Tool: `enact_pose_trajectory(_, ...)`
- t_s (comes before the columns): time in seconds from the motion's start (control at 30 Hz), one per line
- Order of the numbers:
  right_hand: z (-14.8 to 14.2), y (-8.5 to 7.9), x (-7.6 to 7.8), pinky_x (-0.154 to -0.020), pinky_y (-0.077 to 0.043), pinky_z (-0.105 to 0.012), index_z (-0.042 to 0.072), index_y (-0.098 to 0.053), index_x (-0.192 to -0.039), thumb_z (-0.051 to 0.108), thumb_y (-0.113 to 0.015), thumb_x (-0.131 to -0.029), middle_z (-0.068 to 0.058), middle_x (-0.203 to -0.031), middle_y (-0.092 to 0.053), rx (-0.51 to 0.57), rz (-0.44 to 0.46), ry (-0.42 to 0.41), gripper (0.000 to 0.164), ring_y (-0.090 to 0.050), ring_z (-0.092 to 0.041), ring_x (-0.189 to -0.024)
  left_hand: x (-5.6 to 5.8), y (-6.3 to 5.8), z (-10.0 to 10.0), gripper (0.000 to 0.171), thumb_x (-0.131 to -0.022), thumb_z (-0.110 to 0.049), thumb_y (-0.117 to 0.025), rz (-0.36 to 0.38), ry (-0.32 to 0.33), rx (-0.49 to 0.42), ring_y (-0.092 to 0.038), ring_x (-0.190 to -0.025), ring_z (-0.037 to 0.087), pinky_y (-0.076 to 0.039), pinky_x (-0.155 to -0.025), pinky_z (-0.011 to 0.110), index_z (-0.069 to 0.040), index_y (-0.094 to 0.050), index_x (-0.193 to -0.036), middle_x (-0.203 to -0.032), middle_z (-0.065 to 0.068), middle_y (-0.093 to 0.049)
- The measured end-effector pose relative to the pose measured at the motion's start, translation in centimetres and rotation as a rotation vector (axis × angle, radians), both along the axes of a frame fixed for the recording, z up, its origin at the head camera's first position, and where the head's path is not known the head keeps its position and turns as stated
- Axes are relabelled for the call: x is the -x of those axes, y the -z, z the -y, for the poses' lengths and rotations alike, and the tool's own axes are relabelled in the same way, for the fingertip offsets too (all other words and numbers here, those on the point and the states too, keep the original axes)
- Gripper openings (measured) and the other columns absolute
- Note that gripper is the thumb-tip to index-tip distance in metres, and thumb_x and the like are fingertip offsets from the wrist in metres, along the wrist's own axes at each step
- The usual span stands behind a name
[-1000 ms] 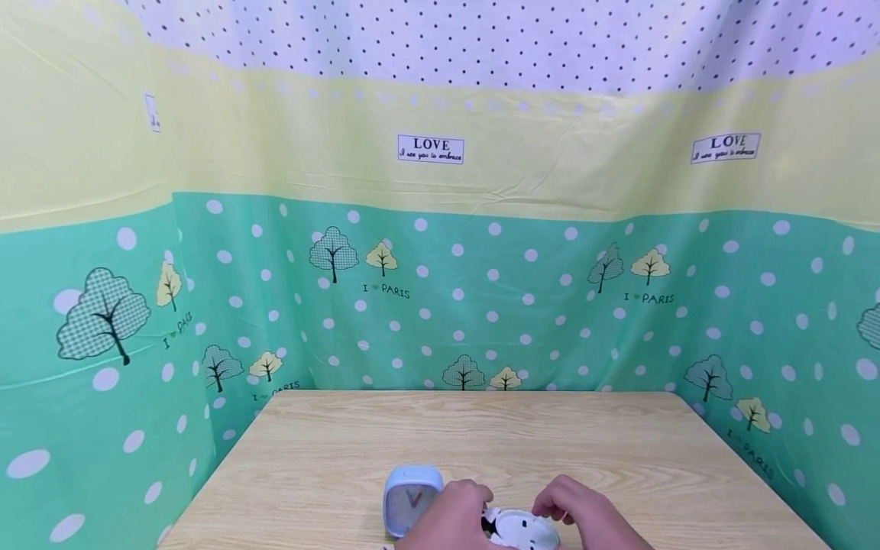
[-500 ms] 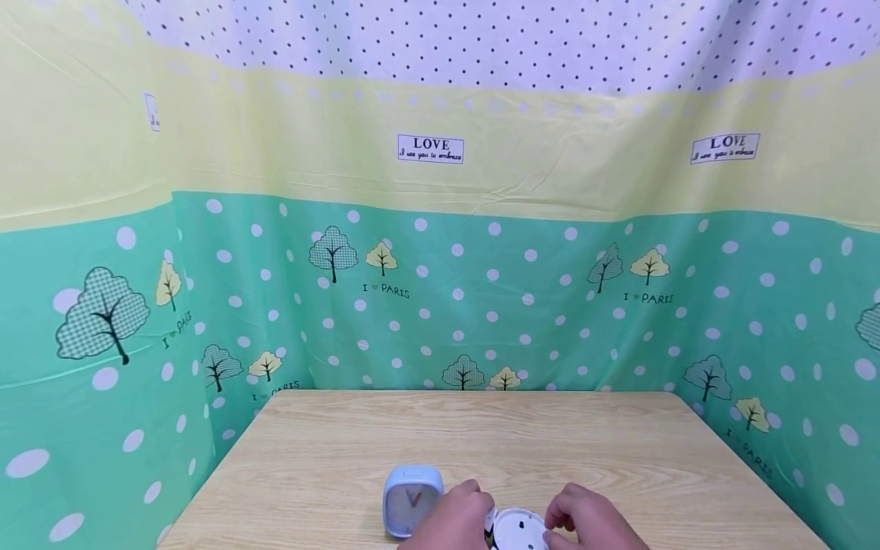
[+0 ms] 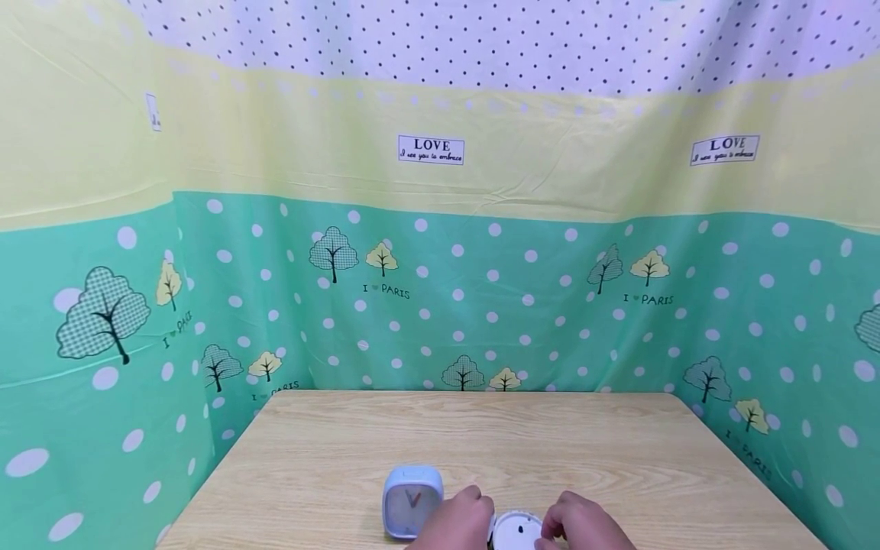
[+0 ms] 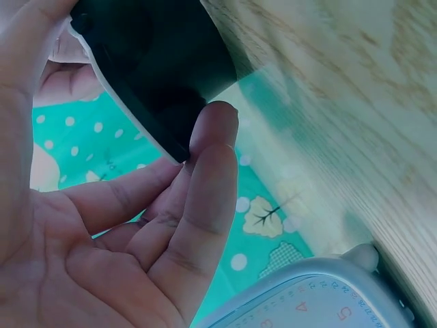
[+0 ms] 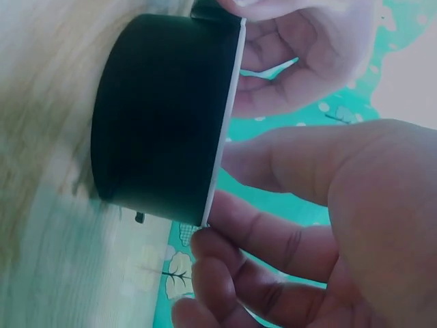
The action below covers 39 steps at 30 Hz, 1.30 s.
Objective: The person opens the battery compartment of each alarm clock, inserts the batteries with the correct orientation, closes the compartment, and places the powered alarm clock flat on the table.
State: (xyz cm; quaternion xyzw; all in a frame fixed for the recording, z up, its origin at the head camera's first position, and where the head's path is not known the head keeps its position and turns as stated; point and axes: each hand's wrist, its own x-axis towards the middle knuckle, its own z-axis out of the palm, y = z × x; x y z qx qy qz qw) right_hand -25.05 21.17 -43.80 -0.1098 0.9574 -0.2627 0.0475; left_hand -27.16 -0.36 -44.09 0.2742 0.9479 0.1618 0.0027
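Note:
A black round container [image 5: 164,109] with a flat white lid [image 3: 517,528] stands at the table's near side, between both hands. In the left wrist view, my left hand [image 4: 143,232] holds the container from the left, thumb at the white edge and a fingertip against the dark wall. My right hand [image 3: 583,523] is at the opposite side. There the right wrist view has its thumb on the white lid and its curled fingers at the rim, pinching the edge. Small black marks dot the lid. Left of the left hand stands a pale blue alarm clock [image 3: 412,500].
A wood-grain table [image 3: 481,435] stretches behind the hands to a green, yellow and white printed curtain [image 3: 440,305]. The clock's rounded foot [image 4: 360,257] shows close to the left hand in the left wrist view.
My right hand has shifted from the lid's far edge to its right side and nearer to me. The left hand has slid slightly right and down. The clock has stayed put.

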Motion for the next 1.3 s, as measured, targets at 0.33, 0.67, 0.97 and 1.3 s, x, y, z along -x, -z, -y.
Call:
enact_pose_trajectory(0.33,1.0,0.0,-0.3,-0.055,-0.036,-0.027,0.020,-0.062,-0.066,0.043,-0.077,-0.074,0.003,-0.071,-0.047,-0.125,-0.049,0.069,0.028,-0.044,-0.012,-0.060,-0.2,-0.1,-0.1,0.036,-0.070,-0.037,-0.079,0.009,-0.011,0.032,-0.051,-0.064,0.007,-0.047,-0.058,0.024,-0.012,-0.067,-0.094,-0.080,-0.003,-0.051)
enact_pose_trajectory(0.67,2.0,-0.4,-0.8,-0.045,-0.036,-0.031,0.018,-0.057,-0.054,0.033,-0.073,-0.076,-0.001,-0.063,-0.045,-0.239,-0.121,0.081,0.031,-0.043,-0.014,-0.053,-0.4,-0.2,-0.1,0.032,-0.070,-0.035,-0.078,-0.070,-0.001,0.057,-0.050,-0.063,0.006,-0.045,-0.056,0.023,-0.013,-0.068,-0.092,-0.079,-0.003,-0.051)
enact_pose_trajectory(0.97,3.0,-0.6,-0.9,-0.040,-0.038,-0.033,0.011,-0.065,-0.058,0.029,-0.072,-0.078,-0.002,-0.058,-0.046,-0.336,-0.195,0.033,0.028,-0.044,-0.014,-0.047,-0.6,-0.3,0.0,0.031,-0.071,-0.034,-0.077,-0.052,-0.014,0.061,-0.051,-0.064,0.005,-0.046,-0.056,0.024,-0.015,-0.068,-0.093,-0.081,-0.004,-0.052)
enact_pose_trajectory(1.3,3.0,-0.2,-0.4,-0.040,-0.036,-0.033,0.014,-0.059,-0.052,0.021,-0.073,-0.070,-0.002,-0.058,-0.044,-0.334,-0.237,0.015,0.024,-0.041,-0.014,-0.049,-0.4,0.0,-0.2,0.023,-0.074,-0.031,-0.075,-0.038,0.007,0.035,-0.048,-0.061,0.005,-0.043,-0.054,0.023,-0.014,-0.068,-0.088,-0.078,-0.004,-0.050)
